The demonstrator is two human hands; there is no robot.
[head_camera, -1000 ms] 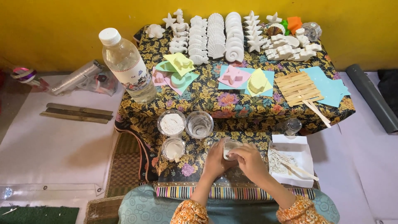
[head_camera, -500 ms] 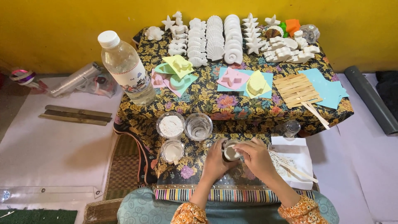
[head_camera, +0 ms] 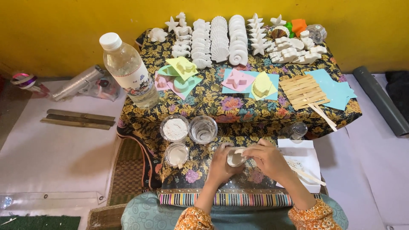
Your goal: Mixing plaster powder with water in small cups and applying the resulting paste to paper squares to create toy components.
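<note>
My left hand [head_camera: 222, 164] wraps around a small clear cup of white paste [head_camera: 234, 157] on the floral cloth. My right hand [head_camera: 267, 158] is at the cup's rim, fingers closed on a thin wooden stick that dips into the paste; the stick is mostly hidden by the fingers. To the left stand a cup of white powder [head_camera: 174, 127], an almost empty clear cup [head_camera: 203, 129] and a third small cup of white mix [head_camera: 176, 154].
A water bottle [head_camera: 129, 70] stands on the low cloth-covered table [head_camera: 238, 106]. Rows of white plaster shapes [head_camera: 221, 40], coloured moulds [head_camera: 181, 76], flat wooden sticks [head_camera: 304, 90] and blue paper lie behind. A white paper tray [head_camera: 304, 164] sits at right; wooden strips [head_camera: 79, 119] at left.
Both hands stay on the small cup. The right hand's fingers have shifted slightly around the rim, and the cup has turned a little between the hands.
</note>
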